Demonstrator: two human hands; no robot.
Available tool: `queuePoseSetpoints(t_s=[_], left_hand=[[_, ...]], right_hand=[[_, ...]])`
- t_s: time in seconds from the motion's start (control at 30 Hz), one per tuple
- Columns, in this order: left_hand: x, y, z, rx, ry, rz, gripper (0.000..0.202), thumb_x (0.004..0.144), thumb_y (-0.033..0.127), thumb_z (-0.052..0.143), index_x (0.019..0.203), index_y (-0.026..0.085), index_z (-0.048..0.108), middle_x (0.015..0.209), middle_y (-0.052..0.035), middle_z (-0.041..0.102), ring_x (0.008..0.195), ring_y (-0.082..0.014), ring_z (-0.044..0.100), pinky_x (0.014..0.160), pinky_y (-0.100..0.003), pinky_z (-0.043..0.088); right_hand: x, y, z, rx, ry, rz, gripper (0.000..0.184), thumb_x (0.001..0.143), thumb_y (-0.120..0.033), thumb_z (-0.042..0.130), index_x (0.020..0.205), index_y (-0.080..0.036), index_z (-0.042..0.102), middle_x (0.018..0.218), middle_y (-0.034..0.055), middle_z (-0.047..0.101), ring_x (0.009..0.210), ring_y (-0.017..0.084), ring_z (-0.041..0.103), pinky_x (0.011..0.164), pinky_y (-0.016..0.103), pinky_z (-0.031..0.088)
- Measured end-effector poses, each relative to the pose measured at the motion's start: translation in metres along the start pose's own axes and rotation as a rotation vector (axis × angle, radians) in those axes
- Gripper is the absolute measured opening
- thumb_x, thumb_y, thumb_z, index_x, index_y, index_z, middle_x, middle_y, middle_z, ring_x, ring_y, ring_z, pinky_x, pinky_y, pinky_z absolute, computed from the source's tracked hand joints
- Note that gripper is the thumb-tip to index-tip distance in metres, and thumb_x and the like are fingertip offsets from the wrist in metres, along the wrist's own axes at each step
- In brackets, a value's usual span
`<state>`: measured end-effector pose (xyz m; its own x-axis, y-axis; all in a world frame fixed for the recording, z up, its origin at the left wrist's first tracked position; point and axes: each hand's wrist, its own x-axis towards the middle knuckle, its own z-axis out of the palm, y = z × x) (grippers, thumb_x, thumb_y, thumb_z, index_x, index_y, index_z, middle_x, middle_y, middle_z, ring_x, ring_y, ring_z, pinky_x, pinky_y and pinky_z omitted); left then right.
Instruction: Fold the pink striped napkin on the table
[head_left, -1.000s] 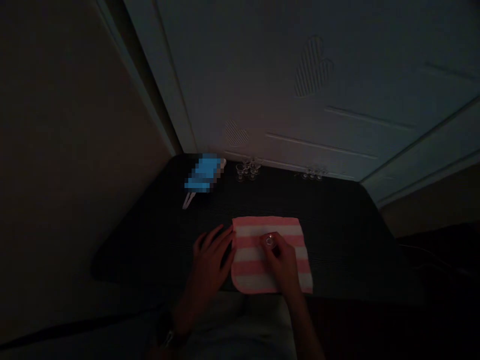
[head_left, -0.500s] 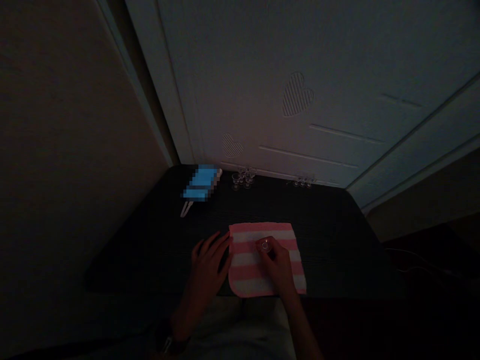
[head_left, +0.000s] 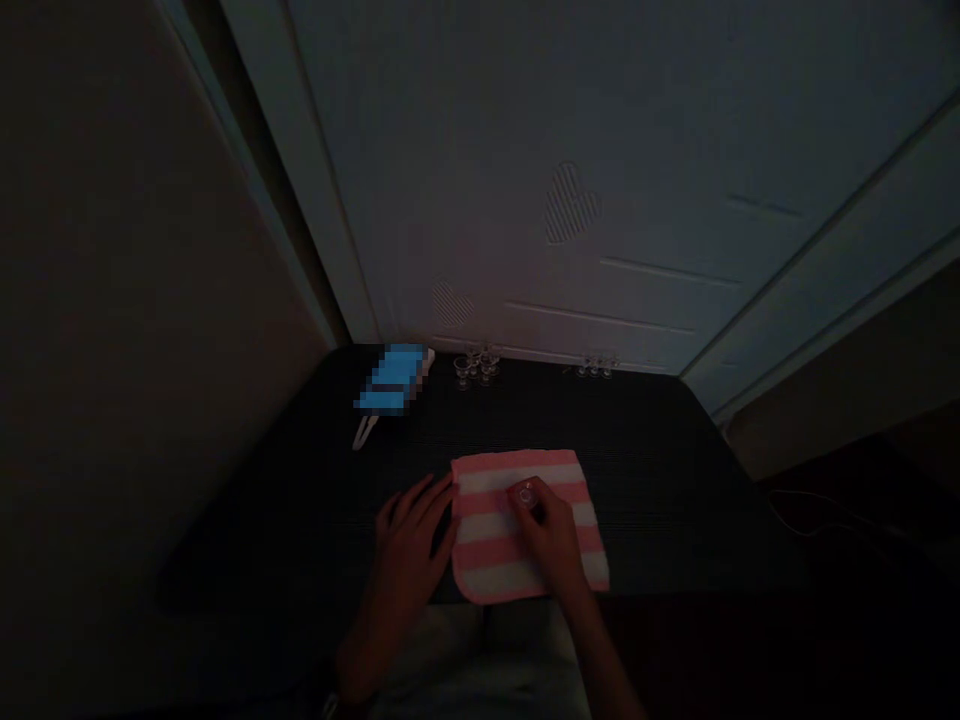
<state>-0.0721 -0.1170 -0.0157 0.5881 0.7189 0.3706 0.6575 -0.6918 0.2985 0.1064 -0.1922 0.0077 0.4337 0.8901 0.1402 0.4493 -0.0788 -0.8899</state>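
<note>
A pink-and-white striped cloth (head_left: 491, 550) lies flat near the front edge of a dark table. Above its middle, my right hand (head_left: 551, 535) pinches a small clear glass cup (head_left: 526, 496) between thumb and fingers. The fingers cover part of the cup, and I cannot tell whether it touches the cloth. My left hand (head_left: 416, 530) rests with fingers spread, its fingertips at the cloth's left edge.
Several small clear stemmed cups (head_left: 477, 368) stand at the back of the table (head_left: 330, 500), with another group (head_left: 597, 367) further right. A blurred-out blue-screened device (head_left: 391, 382) with a pale strap lies back left. A white wall panel (head_left: 465, 200) rises behind.
The camera view has shifted a little and the picture is darker. My hands, the cup and the cloth keep nearly the same places relative to each other.
</note>
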Motion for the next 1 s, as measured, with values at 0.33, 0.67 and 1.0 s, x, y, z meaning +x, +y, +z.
queuePoseSetpoints(t_s=[0.33, 0.67, 1.0], left_hand=[[-0.0002, -0.0034, 0.0030, 0.005, 0.007, 0.009, 0.036, 0.085, 0.030, 0.044, 0.120, 0.025, 0.049, 0.127, -0.0034, 0.052, 0.120, -0.0237, 0.041, 0.096, -0.044, 0.027], [-0.0001, -0.0046, 0.0040, 0.000, 0.039, 0.017, 0.034, 0.084, 0.031, 0.044, 0.117, 0.025, 0.052, 0.124, -0.0055, 0.055, 0.118, -0.0247, 0.044, 0.096, -0.045, 0.029], [0.0005, -0.0054, 0.0044, 0.009, 0.024, 0.015, 0.034, 0.085, 0.031, 0.043, 0.117, 0.025, 0.051, 0.125, -0.0046, 0.054, 0.118, -0.0243, 0.043, 0.094, -0.044, 0.029]], right_hand=[[0.0014, -0.0014, -0.0002, 0.026, -0.012, -0.013, 0.024, 0.086, -0.035, 0.043, 0.073, -0.017, 0.053, 0.063, -0.0033, 0.051, 0.058, 0.009, 0.044, 0.053, 0.021, 0.028], [-0.0001, -0.0027, -0.0001, 0.018, 0.000, -0.024, 0.026, 0.087, -0.034, 0.040, 0.075, -0.017, 0.056, 0.066, -0.0017, 0.055, 0.059, 0.010, 0.046, 0.055, 0.021, 0.030], [0.0000, -0.0020, -0.0006, 0.021, -0.003, -0.031, 0.027, 0.087, -0.036, 0.040, 0.073, -0.017, 0.054, 0.064, -0.0023, 0.054, 0.058, 0.009, 0.045, 0.054, 0.020, 0.029]])
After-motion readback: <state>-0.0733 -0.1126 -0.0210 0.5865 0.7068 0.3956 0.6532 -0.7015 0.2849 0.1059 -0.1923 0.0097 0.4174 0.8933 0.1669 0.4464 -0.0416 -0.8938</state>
